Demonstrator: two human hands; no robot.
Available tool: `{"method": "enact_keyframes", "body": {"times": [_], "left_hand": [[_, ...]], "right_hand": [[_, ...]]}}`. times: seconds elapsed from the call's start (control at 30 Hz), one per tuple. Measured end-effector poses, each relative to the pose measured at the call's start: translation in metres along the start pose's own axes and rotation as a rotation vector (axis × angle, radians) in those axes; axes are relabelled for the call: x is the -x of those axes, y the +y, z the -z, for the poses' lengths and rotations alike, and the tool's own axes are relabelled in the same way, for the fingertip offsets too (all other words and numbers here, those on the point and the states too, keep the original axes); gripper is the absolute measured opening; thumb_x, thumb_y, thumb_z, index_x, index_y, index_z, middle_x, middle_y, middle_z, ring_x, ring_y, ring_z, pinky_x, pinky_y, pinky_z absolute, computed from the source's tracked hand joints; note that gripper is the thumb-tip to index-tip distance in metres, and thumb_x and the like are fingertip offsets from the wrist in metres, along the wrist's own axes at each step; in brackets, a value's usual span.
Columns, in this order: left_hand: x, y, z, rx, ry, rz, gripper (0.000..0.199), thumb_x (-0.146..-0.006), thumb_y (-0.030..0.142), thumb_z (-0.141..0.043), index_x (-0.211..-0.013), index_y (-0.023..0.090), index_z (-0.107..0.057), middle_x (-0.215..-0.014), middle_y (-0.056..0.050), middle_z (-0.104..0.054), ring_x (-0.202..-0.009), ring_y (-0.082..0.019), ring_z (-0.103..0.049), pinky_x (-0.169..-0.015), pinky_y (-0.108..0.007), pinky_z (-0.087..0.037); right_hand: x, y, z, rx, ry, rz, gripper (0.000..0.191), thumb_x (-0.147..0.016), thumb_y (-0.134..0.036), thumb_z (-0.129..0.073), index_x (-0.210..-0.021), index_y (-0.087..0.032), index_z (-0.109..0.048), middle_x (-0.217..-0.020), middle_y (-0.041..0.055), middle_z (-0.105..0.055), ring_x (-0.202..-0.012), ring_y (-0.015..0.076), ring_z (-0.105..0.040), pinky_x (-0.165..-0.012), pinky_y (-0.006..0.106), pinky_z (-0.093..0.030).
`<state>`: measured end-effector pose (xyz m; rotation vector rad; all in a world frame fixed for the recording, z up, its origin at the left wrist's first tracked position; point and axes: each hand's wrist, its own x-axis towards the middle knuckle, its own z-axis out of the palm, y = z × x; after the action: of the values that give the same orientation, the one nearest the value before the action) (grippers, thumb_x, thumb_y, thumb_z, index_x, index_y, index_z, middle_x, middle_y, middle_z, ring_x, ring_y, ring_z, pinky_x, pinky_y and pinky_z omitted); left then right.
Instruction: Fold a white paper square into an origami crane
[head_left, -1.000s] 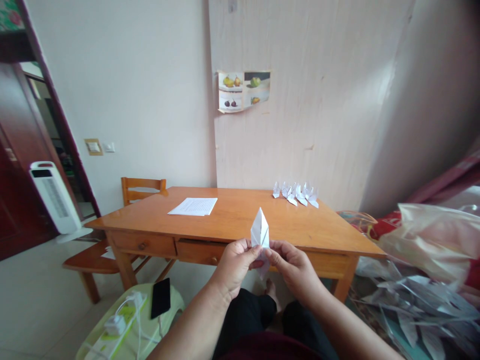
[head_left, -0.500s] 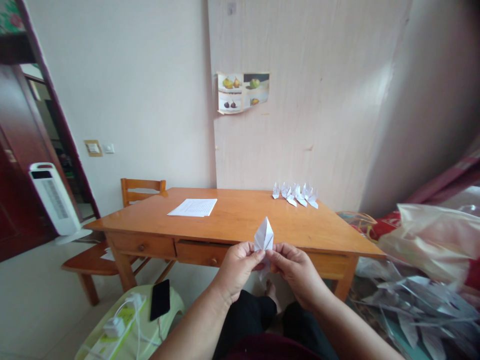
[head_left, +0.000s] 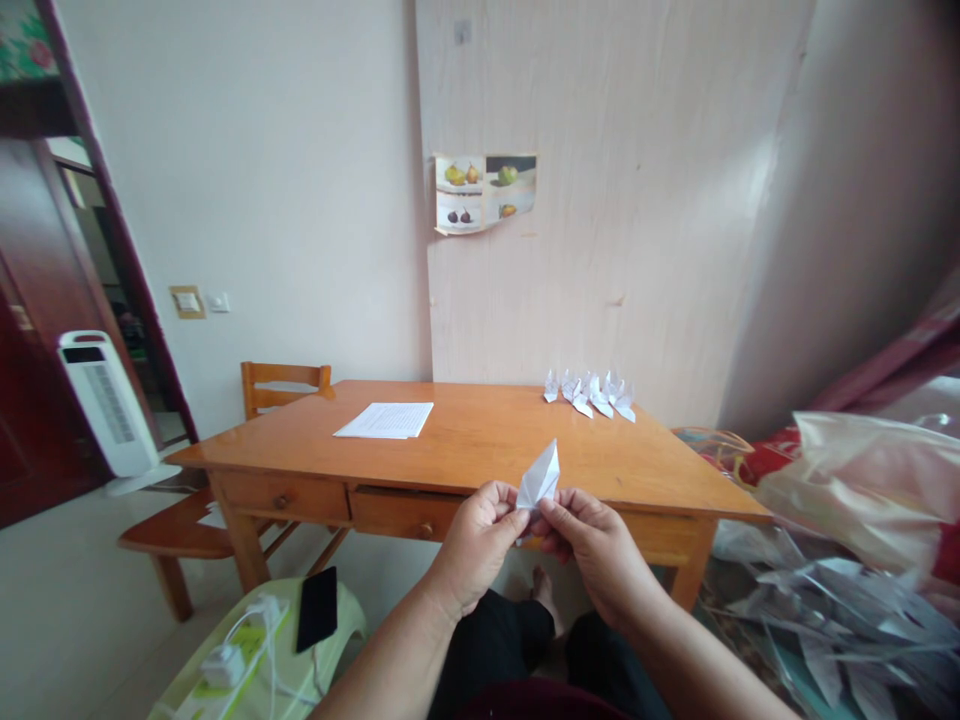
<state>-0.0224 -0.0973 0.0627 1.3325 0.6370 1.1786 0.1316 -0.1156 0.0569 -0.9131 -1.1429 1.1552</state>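
A small folded white paper piece, pointed at its top, is pinched between my two hands in front of the table's near edge. My left hand grips its lower left side, thumb on the near face. On its lower right, my right hand closes with thumb and fingers. The paper's tip leans to the right, and its lower part is hidden behind my fingers. Several folded white paper pieces stand grouped at the table's far right.
On the wooden table lies a stack of printed sheets, left of centre. A green stool at lower left bears a black phone and a power strip. Folded papers and plastic bags are heaped at right.
The folded paper has turned in my fingers, its tip swinging from upright to the right. Its lower end no longer shows below my hands. Both hands keep their pinch.
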Motion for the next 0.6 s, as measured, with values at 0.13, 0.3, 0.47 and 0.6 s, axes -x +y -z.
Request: {"method": "enact_keyframes", "body": {"times": [0.13,0.3,0.47,0.6], "left_hand": [[-0.001,-0.002,0.002,-0.003,-0.014,-0.013,0.022,-0.083,0.034,-0.074,-0.089,0.015,-0.064,-0.084,-0.006,-0.07,-0.076,-0.017,-0.065,-0.079,-0.029,-0.049],[-0.002,-0.001,0.003,-0.087,0.006,-0.04,0.018,-0.086,0.032,-0.07,-0.089,0.015,-0.066,-0.086,-0.006,-0.07,-0.081,-0.017,-0.063,-0.081,-0.029,-0.048],[-0.003,0.002,0.004,-0.27,0.182,-0.202,0.009,-0.078,0.025,-0.078,-0.085,0.019,-0.074,-0.103,-0.007,-0.065,-0.1,-0.02,-0.058,-0.088,-0.027,-0.044],[0.0,0.009,0.005,-0.389,0.23,-0.342,0.005,-0.077,0.025,-0.079,-0.08,0.022,-0.076,-0.086,-0.003,-0.06,-0.084,-0.017,-0.054,-0.079,-0.024,-0.042]], "right_hand": [[-0.001,-0.001,-0.002,-0.016,0.0,0.019,0.042,-0.074,-0.057,-0.078,-0.078,-0.017,-0.064,-0.071,0.0061,-0.071,-0.056,0.0136,-0.058,-0.051,0.024,-0.039],[0.0,-0.002,-0.003,-0.033,0.001,0.045,0.042,-0.074,-0.057,-0.079,-0.08,-0.017,-0.065,-0.071,0.0058,-0.071,-0.059,0.0148,-0.06,-0.056,0.026,-0.044],[0.001,-0.001,-0.003,-0.054,0.001,0.087,0.042,-0.073,-0.057,-0.08,-0.081,-0.018,-0.065,-0.071,0.0047,-0.07,-0.062,0.0159,-0.061,-0.059,0.028,-0.046],[0.004,-0.004,-0.004,-0.068,-0.027,0.185,0.036,-0.076,-0.054,-0.078,-0.082,-0.021,-0.066,-0.071,0.0032,-0.068,-0.065,0.017,-0.06,-0.063,0.03,-0.048]]}}
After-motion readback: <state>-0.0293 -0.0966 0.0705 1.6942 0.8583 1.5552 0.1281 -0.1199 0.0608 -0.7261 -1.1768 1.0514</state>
